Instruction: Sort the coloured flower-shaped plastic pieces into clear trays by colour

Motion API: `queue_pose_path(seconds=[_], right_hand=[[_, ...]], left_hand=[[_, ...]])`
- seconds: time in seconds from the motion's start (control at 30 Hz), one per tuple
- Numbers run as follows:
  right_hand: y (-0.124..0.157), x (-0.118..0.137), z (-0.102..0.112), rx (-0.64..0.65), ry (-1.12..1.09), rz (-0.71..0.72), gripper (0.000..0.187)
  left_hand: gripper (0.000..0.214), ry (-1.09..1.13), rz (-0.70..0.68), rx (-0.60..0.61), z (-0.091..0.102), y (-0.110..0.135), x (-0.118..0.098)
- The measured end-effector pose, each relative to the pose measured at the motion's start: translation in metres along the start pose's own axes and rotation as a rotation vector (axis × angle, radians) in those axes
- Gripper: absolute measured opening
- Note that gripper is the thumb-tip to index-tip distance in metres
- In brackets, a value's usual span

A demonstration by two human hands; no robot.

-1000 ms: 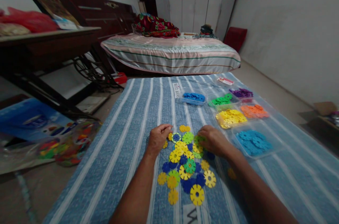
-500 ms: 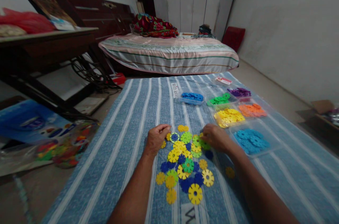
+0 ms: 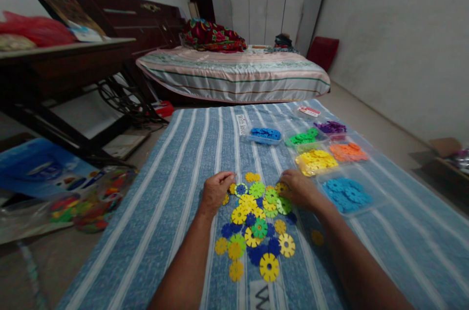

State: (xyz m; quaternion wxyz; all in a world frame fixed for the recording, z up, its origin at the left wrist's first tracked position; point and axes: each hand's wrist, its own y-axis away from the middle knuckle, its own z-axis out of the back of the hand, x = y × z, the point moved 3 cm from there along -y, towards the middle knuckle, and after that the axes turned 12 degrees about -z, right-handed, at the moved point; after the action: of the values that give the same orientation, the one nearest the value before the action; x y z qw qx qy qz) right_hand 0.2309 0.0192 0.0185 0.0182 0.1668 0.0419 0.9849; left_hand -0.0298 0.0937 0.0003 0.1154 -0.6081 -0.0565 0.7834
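Right hand [image 3: 301, 189] has shifted outward since a second ago, exposing lime discs [image 3: 284, 206] at the right edge of the pile [image 3: 259, 227]. Pile rests on the striped cloth [image 3: 176, 193], between both hands, apparently for access from either side. Boxes [image 3: 378, 196] beyond hold discs grouped by colour, presumably to prevent mixing. Forearms extend forward, flanking the pile. Right fingertips bend over a yellow disc [image 3: 281, 187]; grip cannot be determined. Left hand [image 3: 216, 192] curls, fingers toward thumb; whether it holds anything cannot be determined.

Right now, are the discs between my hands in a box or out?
Out: the discs lie on the striped cloth, beside the boxes.
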Motion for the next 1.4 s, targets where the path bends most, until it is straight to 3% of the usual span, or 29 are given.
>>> queue_pose_path(seconds=[0.13,0.27,0.33,0.4,0.5,0.57,0.63,0.83,1.03,1.17,1.4], right_hand=[[0.000,-0.001,0.003,-0.035,-0.090,-0.048,0.006],[0.002,0.002,0.009,-0.125,-0.220,0.001,0.006],[0.004,0.001,0.016,-0.289,-0.272,0.053,0.008],[0.007,-0.003,0.026,-0.550,-0.291,0.073,0.011],[0.014,-0.015,0.040,-0.940,-0.200,-0.046,0.013],[0.016,-0.020,0.044,-1.055,-0.105,-0.142,0.013],[0.013,-0.020,0.040,-1.009,-0.059,-0.130,0.015],[0.003,0.008,0.005,-0.546,-0.086,0.205,0.022],[0.002,0.022,-0.012,-0.284,-0.031,0.273,0.026],[0.001,0.023,-0.014,-0.164,-0.035,0.281,0.031],[0.000,0.021,-0.016,-0.116,-0.005,0.234,0.036]], left_hand=[[0.035,0.004,0.004,-0.003,-0.001,-0.001,0.002],[0.035,-0.019,-0.006,0.003,-0.001,-0.002,0.005],[0.034,-0.030,-0.014,0.007,-0.001,-0.002,0.006],[0.034,-0.031,-0.017,0.008,-0.001,-0.002,0.006],[0.033,-0.026,-0.021,0.009,0.000,-0.002,0.006],[0.032,-0.026,-0.022,0.010,0.000,-0.002,0.005],[0.032,-0.023,-0.018,0.010,-0.001,-0.002,0.004],[0.033,-0.003,0.007,0.011,-0.001,-0.001,0.000],[0.032,0.005,0.006,0.005,-0.001,0.000,0.000],[0.032,0.002,0.009,0.003,-0.001,0.000,0.001],[0.032,0.008,0.025,0.005,-0.002,0.001,-0.001]])
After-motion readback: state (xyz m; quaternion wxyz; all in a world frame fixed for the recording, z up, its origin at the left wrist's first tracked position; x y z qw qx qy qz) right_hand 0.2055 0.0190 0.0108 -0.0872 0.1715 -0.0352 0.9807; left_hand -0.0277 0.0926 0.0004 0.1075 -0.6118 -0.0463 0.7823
